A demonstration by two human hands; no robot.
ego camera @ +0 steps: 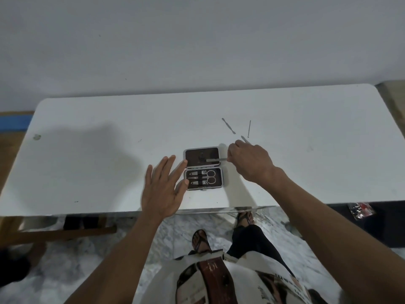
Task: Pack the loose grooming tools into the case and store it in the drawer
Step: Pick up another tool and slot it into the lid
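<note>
Nail file [215, 159] — between right-hand fingers [230, 155]

My right hand [249, 161] covers most of thin tool [215, 159] I'm pinching, only tip shows over case [202, 168] lid. Second sliver [245, 139] pokes past my knuckles, can't tell what kind. Clipped tools in lower half too small to name for sure. Counter [109, 150] left corner cut by frame edge. Red packet [360, 209] at right blurry.

Dim, soft light; broad shadow on the white table [92, 154]; edges bowed.
</note>
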